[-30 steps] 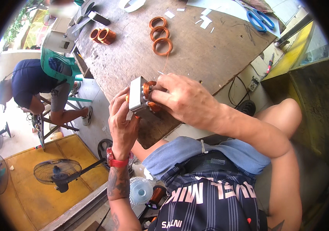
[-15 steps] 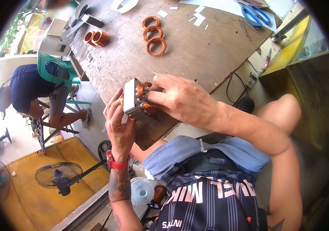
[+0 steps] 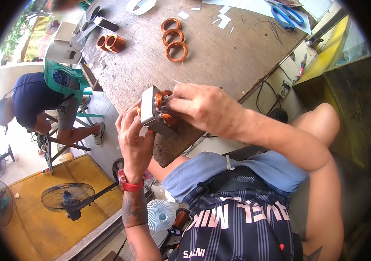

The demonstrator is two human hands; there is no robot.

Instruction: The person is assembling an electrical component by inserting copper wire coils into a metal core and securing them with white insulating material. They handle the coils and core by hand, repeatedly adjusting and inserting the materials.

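copper-wound core (image 3: 148, 105) sits between left hand (image 3: 134, 141) (clamped on it) and right hand (image 3: 213, 108), grip unclear

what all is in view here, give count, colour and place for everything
wooden table: one, brown, top centre
motor stator: one, grey and copper, above its near corner
copper wire coils: five, orange, three mid-table, two left
scissors: one, blue-handled, table's far right
paper scraps: several, white, left of scissors
cut ring: one, white, table's far edge
electric fans: three, dark and green, lower left
plastic chair: one, green, left
co-worker: one, dark blue shirt, left
power outlet: one, white, right floor
flat board: one, yellow, lower left
wristwatch: one, red, left wrist
left hand: one, bare, holding the motor stator
right hand: one, bare, at its windings
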